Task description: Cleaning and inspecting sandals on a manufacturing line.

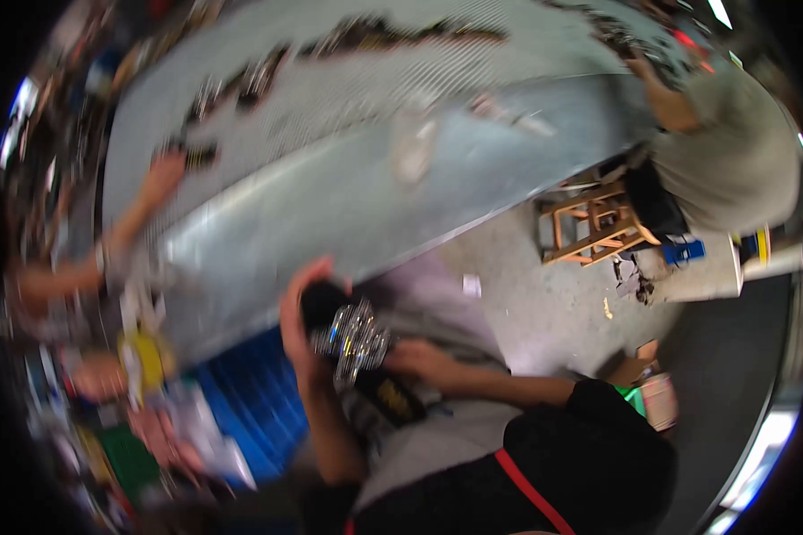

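A black sandal with a wide cluster of glittering stones across its strap is held over my lap, at the near edge of the metal table. Gold print marks its footbed. My left hand wraps the far, rounded end, fingers curled along its side. From the right, my right hand grips the sandal beside the stones; the strap and motion blur partly hide its fingertips.
Across the metal table, several dark sparkly sandals lie on a grey ribbed belt. A co-worker's hand touches one at left. Another person sits right on a wooden stool. A blue crate stands at lower left.
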The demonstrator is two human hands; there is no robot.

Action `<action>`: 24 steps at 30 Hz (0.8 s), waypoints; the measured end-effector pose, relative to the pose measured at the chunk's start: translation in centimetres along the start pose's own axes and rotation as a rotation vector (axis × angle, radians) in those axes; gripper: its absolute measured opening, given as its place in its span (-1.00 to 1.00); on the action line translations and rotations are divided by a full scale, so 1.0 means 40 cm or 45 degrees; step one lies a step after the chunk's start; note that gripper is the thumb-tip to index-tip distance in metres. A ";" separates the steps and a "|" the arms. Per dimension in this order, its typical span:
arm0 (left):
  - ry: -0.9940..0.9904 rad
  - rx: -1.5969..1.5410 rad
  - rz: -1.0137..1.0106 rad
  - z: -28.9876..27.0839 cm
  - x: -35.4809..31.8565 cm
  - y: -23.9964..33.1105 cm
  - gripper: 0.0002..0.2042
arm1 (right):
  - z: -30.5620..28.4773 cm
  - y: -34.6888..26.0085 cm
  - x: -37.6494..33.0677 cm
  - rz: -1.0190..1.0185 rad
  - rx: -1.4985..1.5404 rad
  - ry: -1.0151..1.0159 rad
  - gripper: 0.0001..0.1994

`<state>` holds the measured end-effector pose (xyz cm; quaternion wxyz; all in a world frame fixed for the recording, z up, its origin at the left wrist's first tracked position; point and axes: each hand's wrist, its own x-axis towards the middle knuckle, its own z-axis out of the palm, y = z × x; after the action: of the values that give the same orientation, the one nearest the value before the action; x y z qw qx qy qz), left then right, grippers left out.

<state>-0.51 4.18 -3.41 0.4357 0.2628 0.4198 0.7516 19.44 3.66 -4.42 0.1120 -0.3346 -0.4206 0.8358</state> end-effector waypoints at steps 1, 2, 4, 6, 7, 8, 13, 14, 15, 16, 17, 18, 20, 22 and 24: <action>-0.023 -0.013 -0.091 0.015 0.003 0.015 -0.48 | -0.018 -0.007 -0.010 0.102 -0.069 0.005 -0.74; -0.033 -0.147 -0.036 0.037 -0.001 0.009 -0.46 | -0.034 -0.003 -0.020 0.191 -0.150 -0.009 -0.72; -0.246 -0.369 -0.280 0.016 -0.007 0.012 -0.40 | -0.057 -0.002 -0.047 0.306 -0.158 0.038 -0.81; -0.240 -0.499 -0.358 0.012 -0.013 -0.005 -0.31 | -0.052 -0.038 -0.060 0.173 -0.087 0.163 -0.80; -0.177 -0.492 -0.367 0.013 -0.020 -0.005 -0.31 | -0.096 -0.027 -0.063 0.155 -0.075 0.140 -0.80; -0.109 -0.398 -0.316 0.017 -0.022 -0.008 -0.28 | -0.117 -0.028 -0.056 0.123 -0.065 0.134 -0.77; 0.001 -0.243 -0.311 0.022 -0.058 0.001 -0.19 | -0.103 -0.068 -0.042 -0.197 -0.147 0.285 -0.78; 0.002 -0.245 -0.326 0.027 -0.060 0.000 -0.19 | -0.092 -0.085 -0.032 -0.383 -0.212 0.314 -0.77; 0.026 -0.261 -0.318 0.030 -0.062 -0.003 -0.17 | -0.077 -0.106 -0.020 -0.374 -0.206 0.324 -0.77; 0.051 -0.276 -0.311 0.031 -0.063 -0.006 -0.16 | -0.059 -0.129 -0.006 -0.496 -0.318 0.352 -0.76; 0.059 -0.279 -0.328 0.028 -0.061 -0.010 -0.16 | -0.044 -0.149 0.009 -0.611 -0.432 0.377 -0.75; 0.017 -0.304 -0.296 0.023 -0.060 -0.014 -0.20 | -0.033 -0.163 0.023 -0.587 -0.428 0.378 -0.75; -0.001 -0.333 -0.272 0.021 -0.054 -0.019 -0.25 | -0.023 -0.187 0.055 -0.798 -0.447 0.256 -0.75; 0.060 -0.319 -0.299 0.021 -0.046 -0.020 -0.39 | -0.024 -0.191 0.056 -0.783 -0.425 0.186 -0.76; 0.022 -0.416 -0.341 0.010 -0.039 -0.003 -0.55 | -0.017 -0.191 0.058 -0.825 -0.407 0.153 -0.76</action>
<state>0.61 3.00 -3.37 0.5648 0.1241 0.3271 0.7474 17.41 9.91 0.13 0.3417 -0.2459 -0.6228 0.6595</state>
